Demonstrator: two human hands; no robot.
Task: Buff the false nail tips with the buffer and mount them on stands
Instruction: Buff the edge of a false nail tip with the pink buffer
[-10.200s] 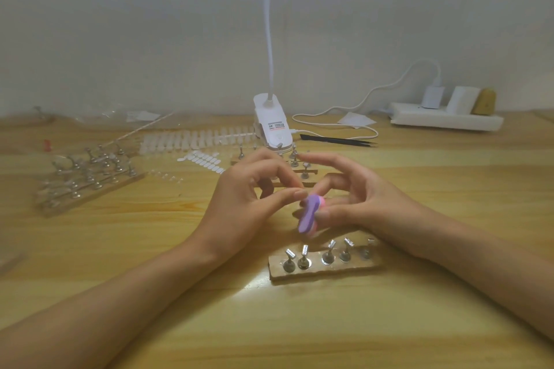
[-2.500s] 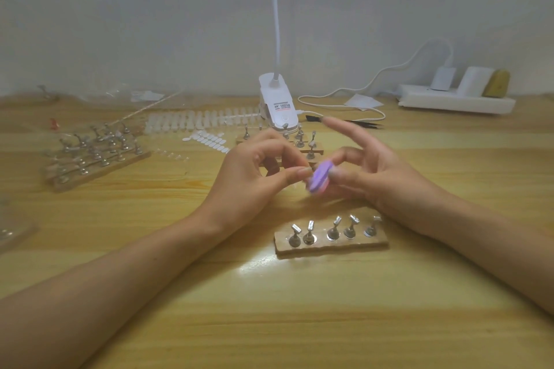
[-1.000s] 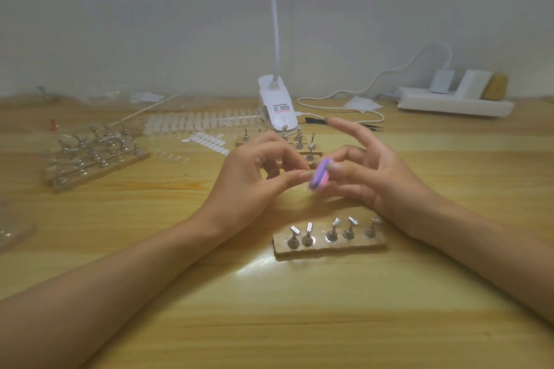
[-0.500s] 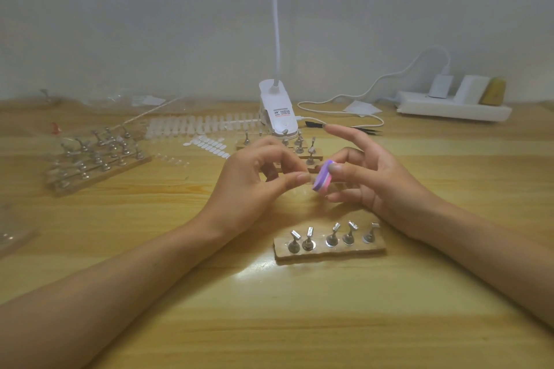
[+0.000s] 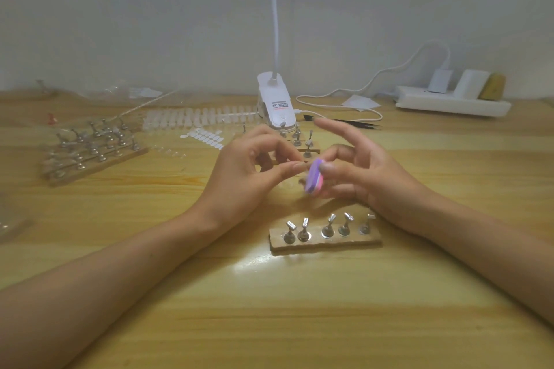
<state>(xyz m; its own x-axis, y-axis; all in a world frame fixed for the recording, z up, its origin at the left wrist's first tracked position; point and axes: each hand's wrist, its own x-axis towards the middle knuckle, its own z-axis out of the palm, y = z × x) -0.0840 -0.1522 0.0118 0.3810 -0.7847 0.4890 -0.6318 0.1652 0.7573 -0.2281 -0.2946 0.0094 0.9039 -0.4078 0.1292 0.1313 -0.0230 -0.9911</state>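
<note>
Buffer (image 5: 314, 178): purple-and-pink block, held in the air over the middle of the table (image 5: 269, 308), tilted, its upper end touching your left fingertips.
Right hand (image 5: 368, 177): thumb and middle fingers clamped on the buffer; your forefinger sticks out straight, clear of it.
Left hand (image 5: 242, 177): thumb and forefinger pinched together, presumably on the false nail tip, which is too small and clear to make out.
Change: half a second ago a small gap lay between the buffer and your left fingertips; now it has closed. That reads as another stroke, so buffing isn't finished.
Near stands (image 5: 327, 229): five on a wooden strip (image 5: 325, 244) just near of your hands, all bare.
Farther out: more stands (image 5: 90, 147) far left; strips of tips (image 5: 195, 115) beside the lamp base (image 5: 275, 105).
</note>
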